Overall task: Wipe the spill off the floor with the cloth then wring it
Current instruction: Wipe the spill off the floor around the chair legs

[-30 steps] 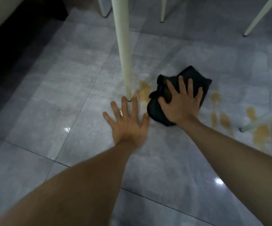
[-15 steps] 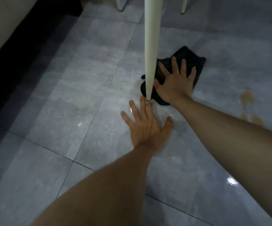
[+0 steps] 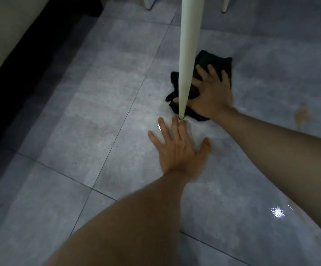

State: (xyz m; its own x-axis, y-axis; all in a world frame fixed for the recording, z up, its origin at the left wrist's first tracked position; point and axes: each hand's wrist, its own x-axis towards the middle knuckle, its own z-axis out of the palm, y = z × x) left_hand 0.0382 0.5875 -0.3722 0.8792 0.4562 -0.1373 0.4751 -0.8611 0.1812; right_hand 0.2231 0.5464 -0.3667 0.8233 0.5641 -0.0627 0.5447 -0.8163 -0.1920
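A black cloth (image 3: pixel 209 60) lies crumpled on the grey tiled floor just behind a white table leg. My right hand (image 3: pixel 211 96) presses flat on the cloth with fingers spread, partly hidden by the leg. My left hand (image 3: pixel 179 148) rests palm down on the wet floor in front of the leg's foot, fingers apart, holding nothing. A brownish spill patch (image 3: pixel 301 116) remains on the floor to the right of the cloth, and a faint streak (image 3: pixel 298 212) shows beside my right forearm.
The white table leg (image 3: pixel 188 54) stands between my hands, its foot touching the floor at my left fingertips. Two more white furniture legs (image 3: pixel 225 4) stand at the top edge. A dark baseboard (image 3: pixel 31 60) and wall run along the left.
My right hand has slid the cloth left against the table leg, over the spill patch that lay there. The view has shifted left, so the spill patches on the right sit nearer the frame edge.
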